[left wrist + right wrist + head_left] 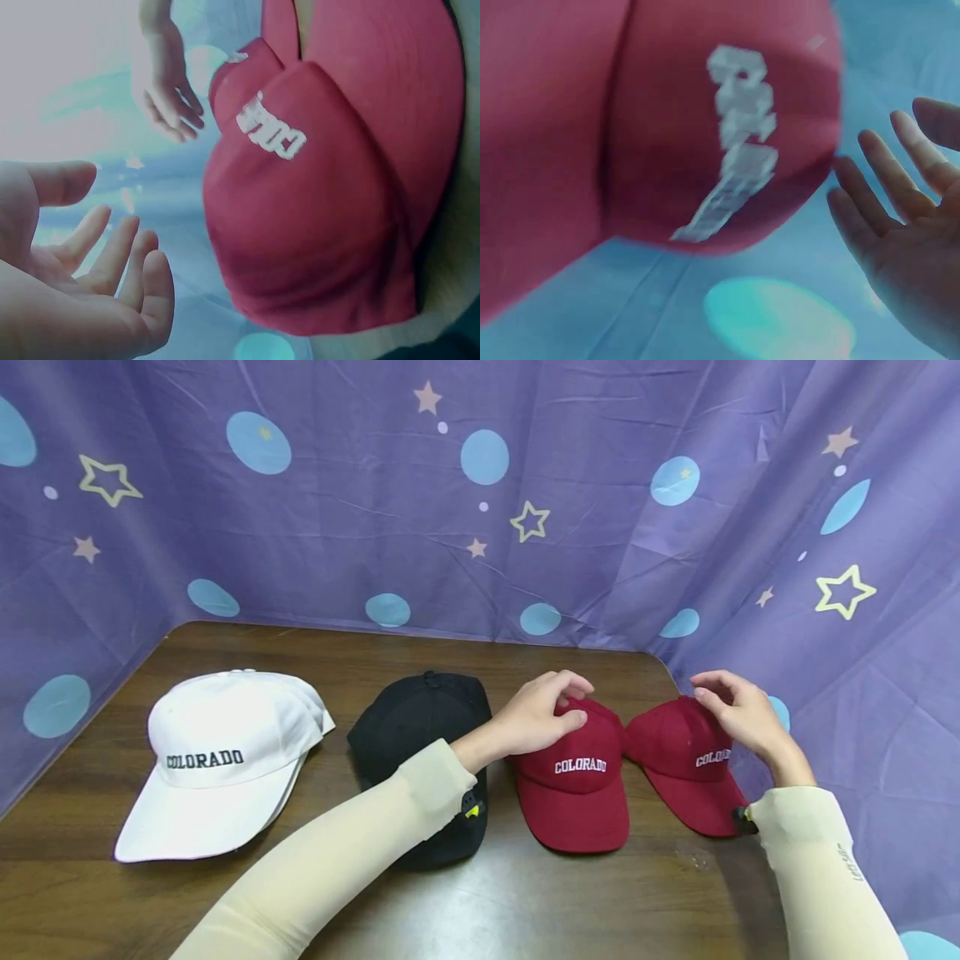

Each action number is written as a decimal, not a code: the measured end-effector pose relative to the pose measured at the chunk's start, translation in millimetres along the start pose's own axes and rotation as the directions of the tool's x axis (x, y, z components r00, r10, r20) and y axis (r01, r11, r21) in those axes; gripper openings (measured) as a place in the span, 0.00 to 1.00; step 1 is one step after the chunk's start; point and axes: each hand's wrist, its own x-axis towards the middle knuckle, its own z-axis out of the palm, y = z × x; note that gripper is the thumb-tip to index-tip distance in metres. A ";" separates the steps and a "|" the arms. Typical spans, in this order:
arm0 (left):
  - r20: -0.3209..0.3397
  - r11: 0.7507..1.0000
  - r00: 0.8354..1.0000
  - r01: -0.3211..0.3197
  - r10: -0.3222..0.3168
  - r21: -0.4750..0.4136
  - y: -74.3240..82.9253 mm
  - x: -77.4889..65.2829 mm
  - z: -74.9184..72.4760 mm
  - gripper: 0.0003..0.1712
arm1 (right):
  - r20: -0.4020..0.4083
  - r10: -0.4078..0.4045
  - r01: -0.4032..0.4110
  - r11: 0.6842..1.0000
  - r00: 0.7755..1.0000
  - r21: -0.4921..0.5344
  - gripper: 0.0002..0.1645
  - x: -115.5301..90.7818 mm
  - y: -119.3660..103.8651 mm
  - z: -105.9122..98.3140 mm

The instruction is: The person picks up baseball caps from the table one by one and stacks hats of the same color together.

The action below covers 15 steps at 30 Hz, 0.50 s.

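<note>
Two dark red baseball caps with white COLORADO lettering sit side by side on the wooden table, the left red cap (573, 814) almost touching the right red cap (686, 797). My left hand (534, 714) is over the crown of the left one, fingers loosely bent; the left wrist view shows a gap between this hand (97, 292) and the cap (300, 232). At the crown of the other cap is my right hand (744, 714). Its fingers are spread and relaxed in the right wrist view, beside the cap (675, 142), holding nothing.
White caps (202, 810), stacked one on another, lie at the left of the table (525, 910). A black cap (420, 718) sits between them and the red ones, partly behind my left forearm. A purple curtain (360, 510) with stars and dots encloses the back and sides.
</note>
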 end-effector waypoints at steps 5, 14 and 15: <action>0.057 0.998 0.997 -0.060 0.060 0.000 14.4 -8.5 3.5 0.22 | 0.003 0.021 -0.021 1.000 1.000 -0.006 0.25 -1.8 26.3 -4.0; 0.167 0.994 0.981 -0.107 0.101 0.029 30.3 -19.1 12.0 0.23 | 0.135 0.156 -0.149 0.987 0.978 -0.059 0.39 -2.3 57.7 2.8; 0.176 0.993 0.979 -0.110 0.103 0.031 30.5 -19.5 12.9 0.23 | 0.151 0.173 -0.165 0.984 0.973 -0.059 0.40 -2.4 60.0 3.2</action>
